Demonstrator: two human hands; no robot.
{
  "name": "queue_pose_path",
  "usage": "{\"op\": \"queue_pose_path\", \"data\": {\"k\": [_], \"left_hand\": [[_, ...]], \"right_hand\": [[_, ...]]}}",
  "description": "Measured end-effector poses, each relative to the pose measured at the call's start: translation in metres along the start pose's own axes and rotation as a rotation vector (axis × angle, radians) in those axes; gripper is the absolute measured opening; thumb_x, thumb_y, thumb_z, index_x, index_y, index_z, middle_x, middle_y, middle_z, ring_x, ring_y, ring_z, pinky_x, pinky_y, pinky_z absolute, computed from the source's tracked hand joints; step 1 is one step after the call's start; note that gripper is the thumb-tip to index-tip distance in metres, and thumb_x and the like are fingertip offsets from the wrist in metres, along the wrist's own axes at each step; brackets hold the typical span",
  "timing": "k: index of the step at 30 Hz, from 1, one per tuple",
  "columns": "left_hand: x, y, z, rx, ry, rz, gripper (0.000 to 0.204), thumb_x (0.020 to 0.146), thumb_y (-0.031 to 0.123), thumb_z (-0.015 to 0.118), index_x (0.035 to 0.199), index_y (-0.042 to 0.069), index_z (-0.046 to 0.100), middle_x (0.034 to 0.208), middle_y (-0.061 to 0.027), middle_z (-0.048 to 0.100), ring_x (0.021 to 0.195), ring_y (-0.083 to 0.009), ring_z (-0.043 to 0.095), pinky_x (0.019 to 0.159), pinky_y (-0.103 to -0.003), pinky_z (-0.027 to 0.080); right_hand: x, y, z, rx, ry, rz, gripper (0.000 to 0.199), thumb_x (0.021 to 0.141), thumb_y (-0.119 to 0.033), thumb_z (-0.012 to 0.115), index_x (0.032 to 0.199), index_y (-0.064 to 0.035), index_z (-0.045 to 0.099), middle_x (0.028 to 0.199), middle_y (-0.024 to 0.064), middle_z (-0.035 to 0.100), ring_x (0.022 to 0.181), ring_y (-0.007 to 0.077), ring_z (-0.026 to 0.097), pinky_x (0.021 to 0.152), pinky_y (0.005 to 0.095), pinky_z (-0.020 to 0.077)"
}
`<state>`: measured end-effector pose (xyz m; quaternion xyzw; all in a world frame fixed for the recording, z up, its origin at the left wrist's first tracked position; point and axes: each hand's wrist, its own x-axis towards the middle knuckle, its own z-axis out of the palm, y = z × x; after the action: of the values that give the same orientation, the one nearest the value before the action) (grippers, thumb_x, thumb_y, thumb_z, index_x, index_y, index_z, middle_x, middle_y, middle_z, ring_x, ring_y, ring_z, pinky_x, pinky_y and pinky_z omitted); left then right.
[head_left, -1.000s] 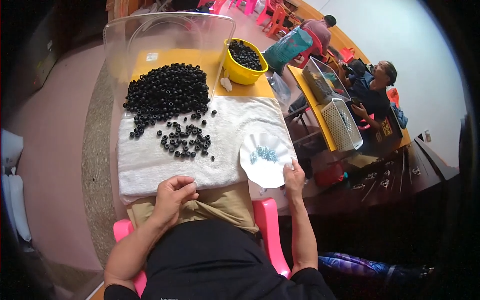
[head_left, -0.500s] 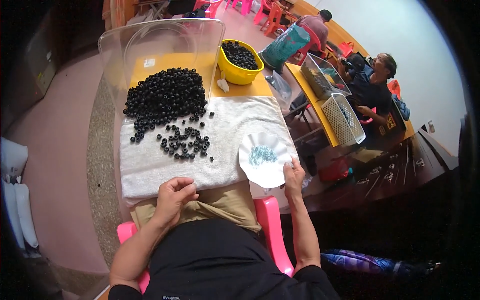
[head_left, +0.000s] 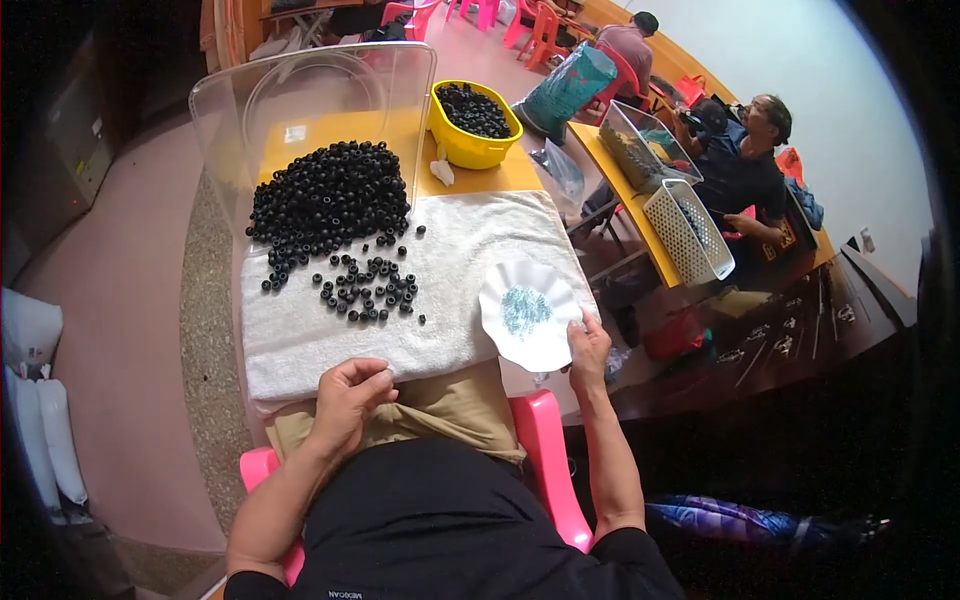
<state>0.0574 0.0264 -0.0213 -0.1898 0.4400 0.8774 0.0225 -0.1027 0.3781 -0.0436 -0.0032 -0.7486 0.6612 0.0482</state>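
My right hand (head_left: 590,352) grips the near right rim of a white dish with a wavy edge (head_left: 545,345). Small glittery pale blue-green pieces (head_left: 525,310) lie in its middle, too fine to make out singly. My left hand (head_left: 352,392) rests by the towel's front edge, thumb and fingers pressed together; whether something small is between them is hidden. Ahead of it, loose black beads (head_left: 368,288) with holes are scattered over a white towel (head_left: 300,345). Behind them a large heap of black beads (head_left: 335,195) spills from a clear plastic tray (head_left: 215,130).
A yellow tub (head_left: 470,150) full of black pieces stands on the yellow table (head_left: 515,175) at the back. To the right, a person in dark clothes (head_left: 745,170) sits by another table with a clear box (head_left: 640,150) and a white perforated basket (head_left: 685,240). Pink chair arms (head_left: 545,450) flank me.
The view has shifted very slightly. Both hands keep their poses, and the white dish stays in my right hand.
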Motion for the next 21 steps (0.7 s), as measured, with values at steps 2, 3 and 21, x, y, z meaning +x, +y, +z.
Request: {"op": "queue_pose_path", "data": {"k": [2,3,21], "left_hand": [[0.0,0.001,0.004,0.012,-0.008,-0.006,0.016,0.088,0.003,0.069,0.102,-0.002,0.064,0.087,-0.0065,0.065,0.075,-0.0136,0.065,0.072,-0.027,0.058],[0.001,0.0,0.005,0.015,-0.012,-0.007,0.016,0.088,0.003,0.069,0.102,-0.002,0.064,0.087,-0.0065,0.065,0.075,-0.0136,0.065,0.072,-0.027,0.058],[-0.001,0.002,0.006,0.03,0.003,-0.01,0.016,0.088,0.003,0.069,0.103,-0.002,0.063,0.088,-0.0074,0.066,0.075,-0.0144,0.066,0.072,-0.027,0.058]], "right_hand": [[0.009,0.022,-0.013,-0.124,0.027,-0.093,0.037,0.094,-0.003,0.054,0.129,0.0081,0.055,0.099,0.0047,0.067,0.08,0.0068,0.061,0.071,0.0198,0.0488],[0.013,0.034,-0.02,-0.248,0.045,-0.183,0.037,0.094,-0.003,0.054,0.128,0.008,0.055,0.098,0.0044,0.067,0.078,0.0067,0.061,0.07,0.0195,0.0487],[0.024,0.043,-0.018,-0.156,0.034,-0.217,0.037,0.093,-0.002,0.053,0.128,0.0078,0.055,0.096,0.005,0.067,0.073,0.006,0.061,0.065,0.019,0.0488]]}}
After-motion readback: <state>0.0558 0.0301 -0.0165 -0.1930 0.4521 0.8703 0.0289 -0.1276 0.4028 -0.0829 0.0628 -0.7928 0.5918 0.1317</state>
